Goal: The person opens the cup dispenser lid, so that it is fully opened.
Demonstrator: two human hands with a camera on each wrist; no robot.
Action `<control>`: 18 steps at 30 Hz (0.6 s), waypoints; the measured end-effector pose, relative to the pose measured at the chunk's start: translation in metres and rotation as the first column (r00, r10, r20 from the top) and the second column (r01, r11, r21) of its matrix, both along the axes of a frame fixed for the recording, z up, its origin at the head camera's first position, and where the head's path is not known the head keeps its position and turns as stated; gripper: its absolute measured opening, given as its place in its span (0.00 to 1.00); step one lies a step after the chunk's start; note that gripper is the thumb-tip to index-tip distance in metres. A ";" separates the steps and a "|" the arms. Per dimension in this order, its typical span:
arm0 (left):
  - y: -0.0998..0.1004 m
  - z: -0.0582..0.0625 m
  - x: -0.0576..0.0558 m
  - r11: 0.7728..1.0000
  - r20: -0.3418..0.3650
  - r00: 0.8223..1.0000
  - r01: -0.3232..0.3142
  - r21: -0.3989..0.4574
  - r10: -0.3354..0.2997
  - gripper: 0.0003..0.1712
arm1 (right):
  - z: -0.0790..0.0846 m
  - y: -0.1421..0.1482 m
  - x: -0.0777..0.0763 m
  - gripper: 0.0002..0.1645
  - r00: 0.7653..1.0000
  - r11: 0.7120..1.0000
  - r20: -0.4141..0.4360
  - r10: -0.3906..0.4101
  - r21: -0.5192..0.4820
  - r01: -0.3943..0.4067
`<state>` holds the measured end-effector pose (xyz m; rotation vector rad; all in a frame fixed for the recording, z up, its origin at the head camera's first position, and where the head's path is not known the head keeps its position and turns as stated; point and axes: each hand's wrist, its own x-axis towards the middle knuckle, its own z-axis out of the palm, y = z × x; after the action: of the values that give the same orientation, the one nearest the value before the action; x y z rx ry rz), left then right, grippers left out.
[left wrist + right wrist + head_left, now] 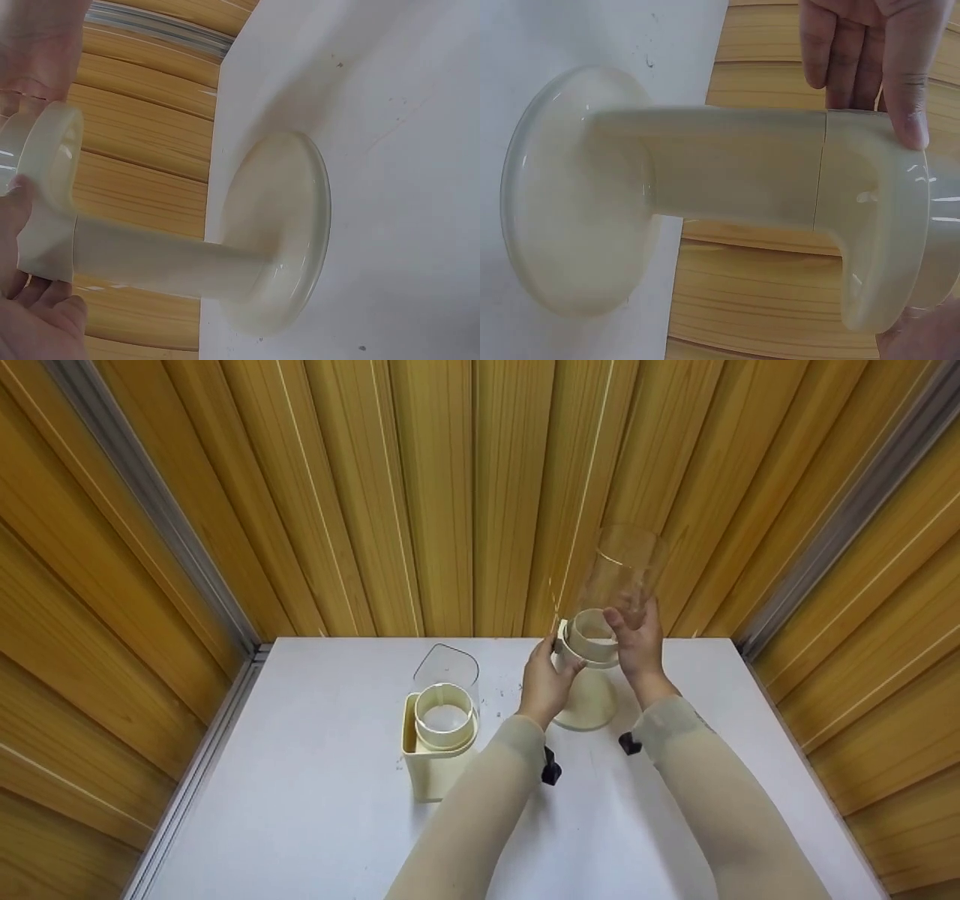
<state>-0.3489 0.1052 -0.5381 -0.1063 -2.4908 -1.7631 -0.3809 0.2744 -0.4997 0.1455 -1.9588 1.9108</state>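
Observation:
A cream stand with a round foot point(586, 709) and a ring-shaped holder on its column stands towards the back right of the table. My left hand point(547, 679) grips the side of the holder ring point(900, 247), thumb on its front edge. Above the ring, a clear cylinder point(628, 556) leans up and to the right, with a cream collar point(595, 636) at its lower end. My right hand point(641, 651) holds the cylinder near the bottom, thumb towards me and the other fingers partly hidden. The collar sits at the ring; how deep, I cannot tell.
Left of my hands stands a cream holder point(439, 776) with a round collar point(444, 716) on top and a clear container point(448, 661) behind it. Small dark specks lie on the white table point(300, 780). Wood-patterned walls point(510, 495) enclose the back and sides.

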 end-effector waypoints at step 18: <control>0.001 0.003 0.038 0.990 -0.090 0.996 -0.036 -0.137 0.024 0.43 | 0.002 0.012 0.024 0.69 0.991 0.991 0.017 0.136 -0.014 -0.136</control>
<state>-0.3107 0.1058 -0.5351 -0.1514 -2.5357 -1.5376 -0.3565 0.2859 -0.4976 0.2655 -1.9938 2.0157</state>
